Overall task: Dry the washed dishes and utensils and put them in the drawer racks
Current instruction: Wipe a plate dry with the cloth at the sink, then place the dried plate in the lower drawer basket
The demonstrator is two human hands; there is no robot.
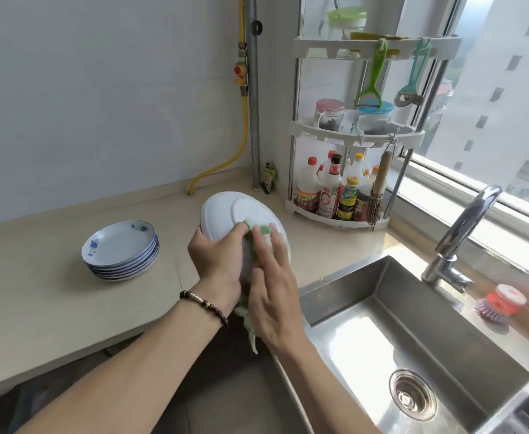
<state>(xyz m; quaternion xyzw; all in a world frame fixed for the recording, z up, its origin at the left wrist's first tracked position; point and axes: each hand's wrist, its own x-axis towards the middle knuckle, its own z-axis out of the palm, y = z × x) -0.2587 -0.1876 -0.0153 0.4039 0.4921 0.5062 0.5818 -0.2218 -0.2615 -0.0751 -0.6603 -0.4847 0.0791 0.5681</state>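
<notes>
Left hand (217,258) grips the lower left rim of one white plate (225,214) at frame centre, fingers curled over the edge, a bead bracelet (203,305) on the wrist. Right hand (272,296) lies with straight fingers pressed flat on a green-and-white cloth (250,245) against the plate's underside; the cloth's tail hangs below both hands. The plate is held tilted above the front edge of the countertop (53,292), just left of the sink.

Left of centre, one stack of blue-rimmed dishes (120,250) stands on the countertop, about six high, well apart from the held plate.

Lower right, one steel sink (445,324) holds only its drain strainer (413,396). One faucet (463,233) rises behind it; one red dish brush (501,303) sits on the ledge beside.

Upper right, one three-tier corner rack (357,136) carries jars on the upper tiers and a cluster of sauce bottles (335,189) below; two peelers (373,76) hang from the top tier.

Bare countertop lies between the stack and the rack.
</notes>
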